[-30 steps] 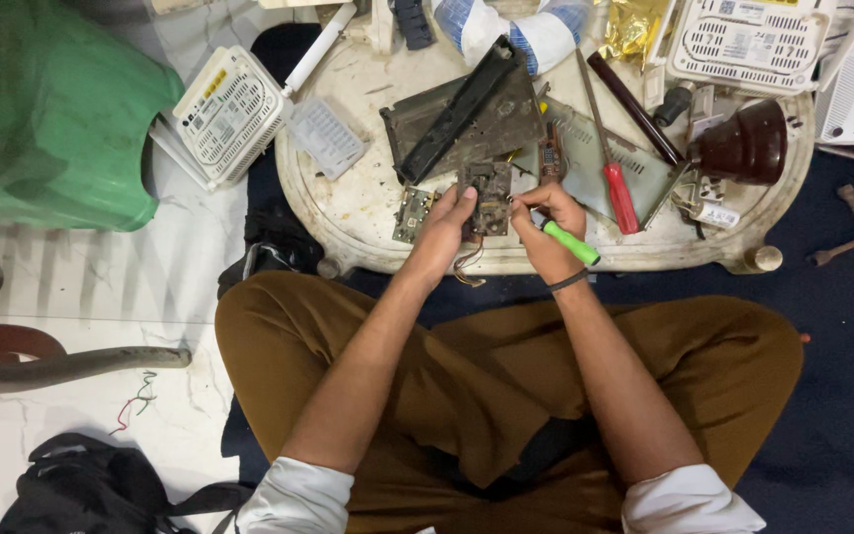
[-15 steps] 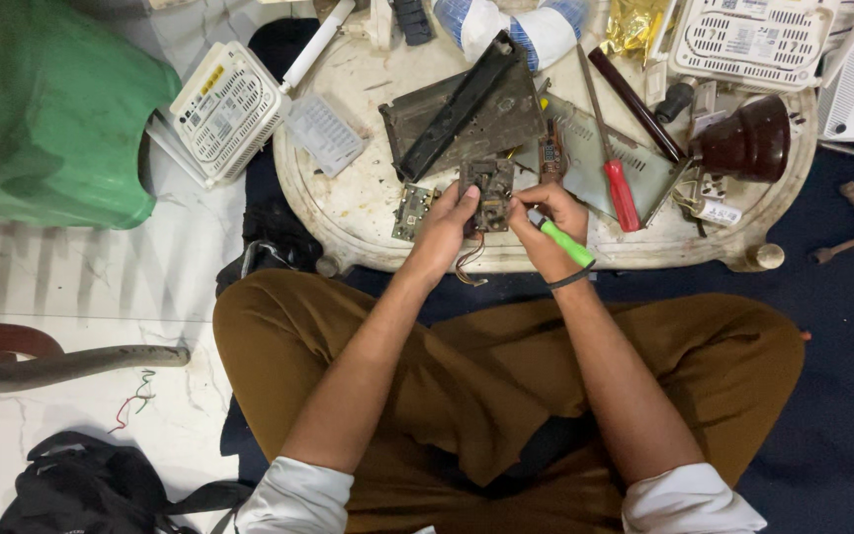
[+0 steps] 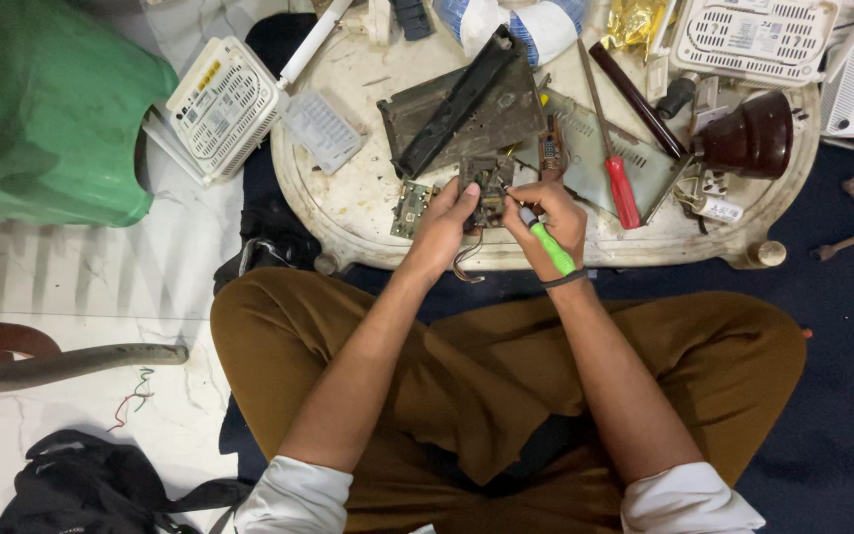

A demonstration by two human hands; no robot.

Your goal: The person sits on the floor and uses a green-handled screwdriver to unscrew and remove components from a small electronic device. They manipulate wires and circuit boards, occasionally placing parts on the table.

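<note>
Hands meet at the near edge of a low oval table (image 3: 368, 213). Left hand (image 3: 444, 225) closed on a small dark circuit board (image 3: 486, 183), thumb on top. Right hand (image 3: 551, 220) gripping a green-handled screwdriver (image 3: 549, 243), tip touching the board. Red screwdriver (image 3: 621, 188) at 2 o'clock from the hands, just beside them. Dark metal tray (image 3: 467, 104) at 12 o'clock. White router (image 3: 221, 107) at 10 o'clock, overhanging the table edge. Green stool (image 3: 51, 109) further left.
</note>
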